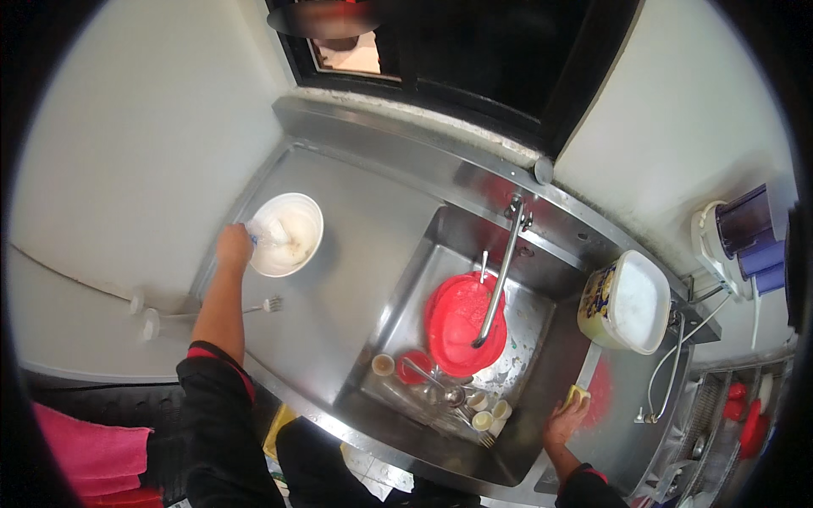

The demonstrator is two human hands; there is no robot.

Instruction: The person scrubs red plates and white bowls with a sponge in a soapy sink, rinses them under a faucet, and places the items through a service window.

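My left hand grips a clear plastic item, perhaps a bag or bottle, tilted over a white bowl on the steel counter. Its exact kind cannot be told. At the divider right of the sink basin, my right hand holds a yellow sponge. Between the hands, red plastic basins lie in the sink under the faucet. Small cups, a fork, a ladle and a red cup lie near the basin's front. Another fork rests on the counter beside my left forearm.
A square plastic tub with white foam stands at the sink's right. A second tap and a dish rack are further right. A purple-and-white dispenser hangs on the wall. Pink cloths hang at lower left.
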